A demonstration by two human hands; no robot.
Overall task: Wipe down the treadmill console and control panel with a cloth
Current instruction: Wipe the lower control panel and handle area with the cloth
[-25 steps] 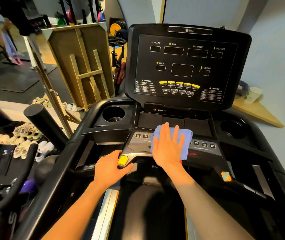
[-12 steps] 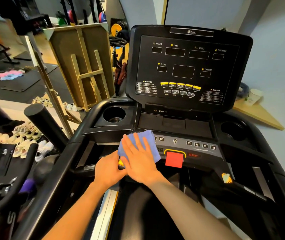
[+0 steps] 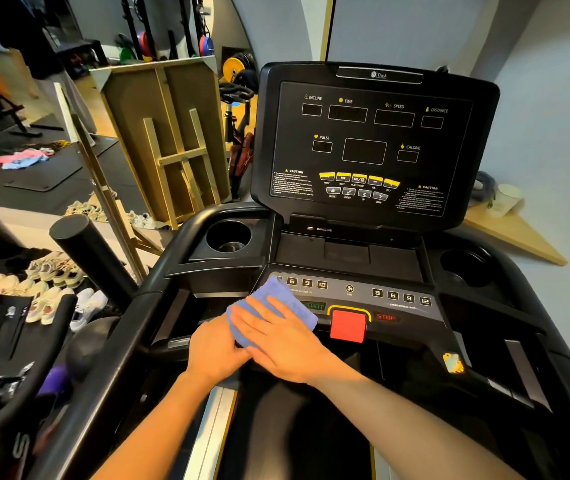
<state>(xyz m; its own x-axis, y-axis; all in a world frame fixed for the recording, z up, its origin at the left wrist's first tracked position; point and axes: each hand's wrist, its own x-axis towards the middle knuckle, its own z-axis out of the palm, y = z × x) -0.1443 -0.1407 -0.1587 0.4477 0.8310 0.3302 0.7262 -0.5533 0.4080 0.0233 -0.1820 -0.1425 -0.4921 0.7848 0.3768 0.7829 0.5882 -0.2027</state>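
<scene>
On control panel (image 3: pixel 349 296) left end: right hand (image 3: pixel 276 337) fingers spread flat on cloth (image 3: pixel 276 303); left hand (image 3: pixel 216 348) fingers hidden.

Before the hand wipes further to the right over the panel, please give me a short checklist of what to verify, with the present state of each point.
1. Blue cloth lies flat under the right hand: ok.
2. Cloth touches the control panel, at its left end: ok.
3. Red stop button is clear of the cloth: ok, but it lies directly in the path to the right, so press lightly there.
4. Left hand is out of the wiping path: ok, it sits left of the cloth.
5. Displays on the console are dark, machine idle: cannot tell; START and STOP look lit.
6. Right number keys already wiped: cannot tell.
</scene>
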